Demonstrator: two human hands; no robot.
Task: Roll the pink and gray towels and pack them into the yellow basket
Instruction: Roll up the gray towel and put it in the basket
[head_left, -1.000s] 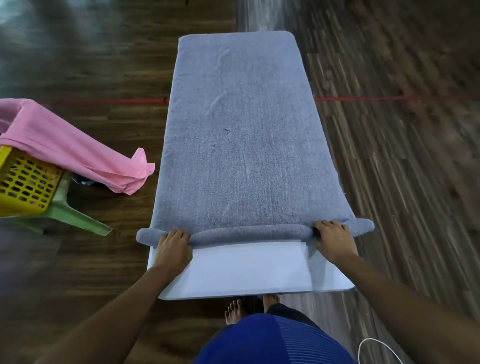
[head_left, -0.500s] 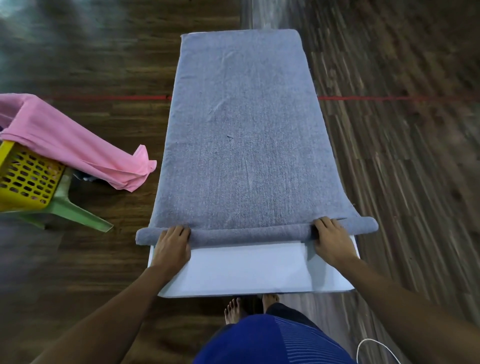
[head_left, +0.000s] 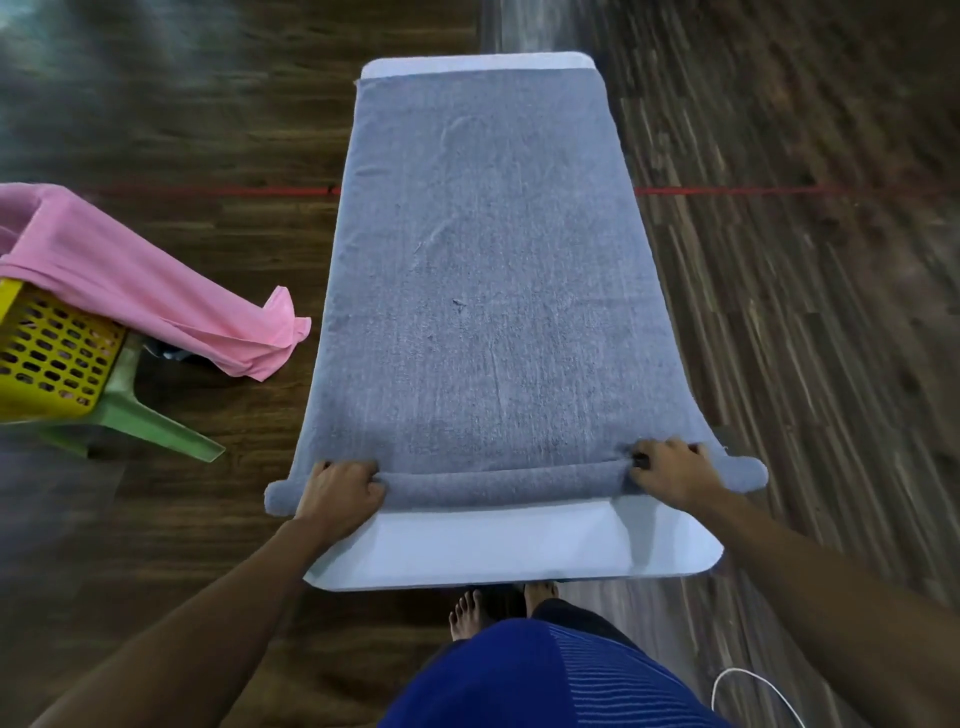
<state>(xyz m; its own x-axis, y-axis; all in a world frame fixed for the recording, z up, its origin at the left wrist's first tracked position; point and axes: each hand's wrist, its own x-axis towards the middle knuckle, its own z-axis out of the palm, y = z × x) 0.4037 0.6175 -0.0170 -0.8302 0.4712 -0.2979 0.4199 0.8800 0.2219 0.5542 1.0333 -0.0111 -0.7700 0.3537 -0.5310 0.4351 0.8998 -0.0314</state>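
Note:
A gray towel (head_left: 483, 270) lies spread along a white table (head_left: 509, 545), its near end curled into a low roll (head_left: 509, 483). My left hand (head_left: 340, 493) grips the roll near its left end, and my right hand (head_left: 672, 473) grips it near its right end. Both ends of the roll stick out past the table's sides. At the left edge, a yellow basket (head_left: 47, 364) with a slotted wall has a pink towel (head_left: 140, 280) draped over its rim, one corner hanging toward the table.
The basket rests on a green plastic stool (head_left: 145, 421) on the dark wooden floor. A red line (head_left: 779, 191) crosses the floor behind the table. My bare feet (head_left: 467, 610) stand at the table's near edge, and a white cable (head_left: 753, 691) lies at lower right.
The roll has thickened slightly and moved a little up the table. The towel's far end has slid toward me, baring a white strip of table at the far edge.

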